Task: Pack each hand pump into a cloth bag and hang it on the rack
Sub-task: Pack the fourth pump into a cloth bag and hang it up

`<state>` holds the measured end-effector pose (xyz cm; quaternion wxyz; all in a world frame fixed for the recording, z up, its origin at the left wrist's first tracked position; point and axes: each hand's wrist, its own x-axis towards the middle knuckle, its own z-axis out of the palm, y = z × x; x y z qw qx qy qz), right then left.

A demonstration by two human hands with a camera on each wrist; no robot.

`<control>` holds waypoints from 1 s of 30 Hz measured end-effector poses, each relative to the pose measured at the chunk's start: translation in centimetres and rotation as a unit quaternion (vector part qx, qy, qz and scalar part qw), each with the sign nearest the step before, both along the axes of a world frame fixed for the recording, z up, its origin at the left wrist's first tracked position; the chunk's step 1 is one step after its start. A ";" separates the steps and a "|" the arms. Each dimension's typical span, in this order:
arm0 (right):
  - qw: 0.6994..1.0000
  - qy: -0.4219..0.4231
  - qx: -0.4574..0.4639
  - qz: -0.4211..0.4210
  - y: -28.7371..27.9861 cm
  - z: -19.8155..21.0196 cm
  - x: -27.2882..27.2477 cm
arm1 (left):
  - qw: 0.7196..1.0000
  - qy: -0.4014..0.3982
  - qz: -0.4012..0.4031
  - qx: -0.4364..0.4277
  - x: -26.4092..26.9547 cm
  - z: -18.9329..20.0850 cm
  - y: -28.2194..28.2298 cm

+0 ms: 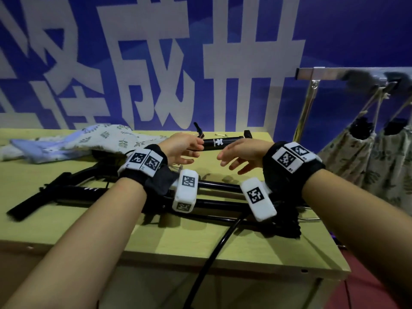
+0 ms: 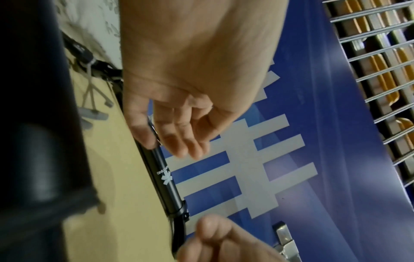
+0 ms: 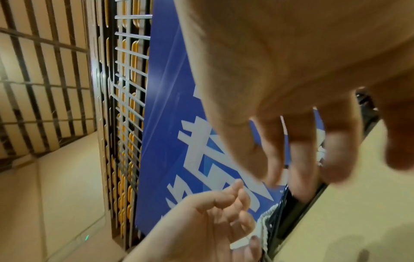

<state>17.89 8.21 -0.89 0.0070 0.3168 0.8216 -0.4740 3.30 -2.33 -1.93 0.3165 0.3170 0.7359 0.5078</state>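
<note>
I see a pump point(image 1: 219, 142) that looks like smooth black plastic or coated metal, I can't tell which, with a slight sheen and white print. The table point(image 1: 66, 219) reads as pale matt wood laminate. The bags point(image 1: 347, 152) are soft woven cloth, leaf-printed, on rough twisted cord. The rack point(image 1: 323, 73) is brushed, shiny metal. More loose printed cloth point(image 1: 107, 137) lies crumpled. The wall point(image 1: 334, 36) behind looks like a glossy blue printed sheet.

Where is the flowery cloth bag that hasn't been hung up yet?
In the head view, the cloth bag lies crumpled at the table's far left, behind the left hand.
</note>
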 end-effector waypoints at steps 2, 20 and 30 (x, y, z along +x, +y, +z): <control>0.995 -0.071 0.027 0.061 -0.7 0.0 -0.3 | 0.994 0.065 -0.034 -0.079 -0.3 0.4 -0.7; 0.960 -0.193 0.150 0.134 -3.6 -1.0 -0.4 | 0.755 0.438 -0.242 -0.424 -0.3 0.3 -3.5; 0.977 -0.018 0.210 0.036 -3.7 0.3 -0.4 | 0.755 0.578 -0.105 -0.291 -0.6 3.1 -3.9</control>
